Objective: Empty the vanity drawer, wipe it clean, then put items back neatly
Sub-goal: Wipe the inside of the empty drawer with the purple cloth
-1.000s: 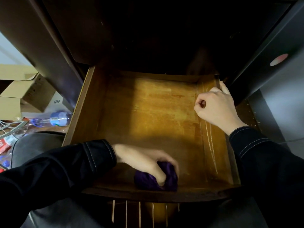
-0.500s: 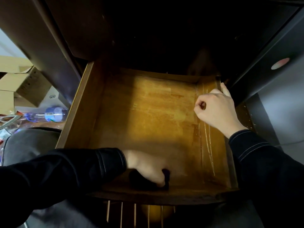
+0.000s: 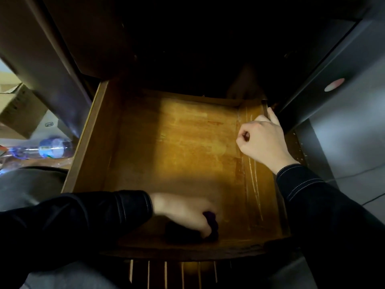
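The wooden vanity drawer [image 3: 100,130] is pulled out below me, its bare floor lit in the middle and dark at the front. My left hand [image 3: 183,213] presses a dark purple cloth [image 3: 211,223] onto the drawer floor near the front wall, slightly right of centre. Most of the cloth is hidden under the hand and in shadow. My right hand [image 3: 262,140] rests in a loose fist on the top of the drawer's right side wall, toward the back, thumb along the edge. No items lie inside the drawer.
A plastic water bottle [image 3: 50,148] lies on the floor at the left, with cardboard boxes [image 3: 18,109] behind it. The dark vanity body [image 3: 187,38] overhangs the drawer's back. A grey cabinet panel [image 3: 343,122] stands at the right. Wooden slats [image 3: 173,274] show below the drawer front.
My left hand with the cloth has slid a little along the front of the drawer floor, and the cloth now sits more hidden in shadow. My right hand has stayed on the right wall.
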Motion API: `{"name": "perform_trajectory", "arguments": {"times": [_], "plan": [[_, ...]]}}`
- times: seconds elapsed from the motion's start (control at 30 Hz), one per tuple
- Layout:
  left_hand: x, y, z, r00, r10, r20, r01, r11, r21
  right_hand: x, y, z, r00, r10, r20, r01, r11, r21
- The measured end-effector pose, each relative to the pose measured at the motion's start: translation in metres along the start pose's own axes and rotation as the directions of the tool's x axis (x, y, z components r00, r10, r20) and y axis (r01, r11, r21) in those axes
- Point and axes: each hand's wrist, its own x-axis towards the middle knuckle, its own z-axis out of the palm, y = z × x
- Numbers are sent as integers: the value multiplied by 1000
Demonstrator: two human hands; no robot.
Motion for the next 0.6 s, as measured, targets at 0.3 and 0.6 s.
{"name": "perform_trajectory", "arguments": {"times": [0.3,0.6], "plan": [[2,-1,7,997,2,-76,2,998,63,0,0,0,1000,-2,9,2,1000,-15],[-7,14,2,989,132,-59,-137,988,-78,0,0,1,1000,4,-11,-4,1000,0]]}}
